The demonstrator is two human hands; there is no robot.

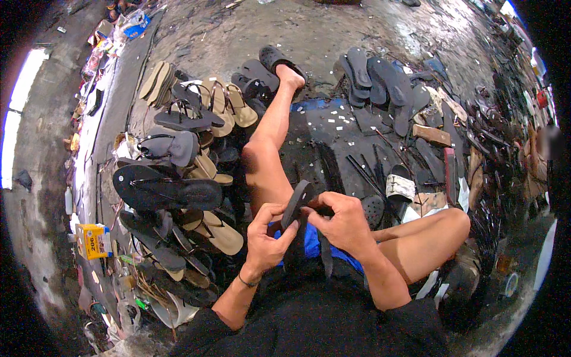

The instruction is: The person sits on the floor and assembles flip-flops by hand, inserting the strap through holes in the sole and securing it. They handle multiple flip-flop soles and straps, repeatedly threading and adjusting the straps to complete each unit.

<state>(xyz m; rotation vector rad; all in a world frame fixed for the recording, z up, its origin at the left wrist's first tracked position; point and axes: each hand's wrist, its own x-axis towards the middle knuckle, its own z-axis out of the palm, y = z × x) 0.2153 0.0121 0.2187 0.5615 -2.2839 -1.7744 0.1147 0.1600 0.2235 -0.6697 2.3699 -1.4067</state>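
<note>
Above my lap, my left hand (269, 238) is closed round a dark grey flip-flop sole (295, 205), thumb on one face and fingers on the other. The sole is tilted on edge, its upper end pointing away from me. My right hand (343, 221) meets it from the other side, finger and thumb pinched close to its edge. A dark strap (326, 254) hangs down below the right hand and seems to run up into that pinch. The fingers partly hide where strap and sole meet.
Piled flip-flops, black (163, 189) and beige (221, 233), lie at my left. More dark soles (388, 80) rest at the far right. A brown block (432, 135), a white-strapped slide (400, 185) and black strips (364, 169) lie at right. A yellow box (92, 241) stands far left.
</note>
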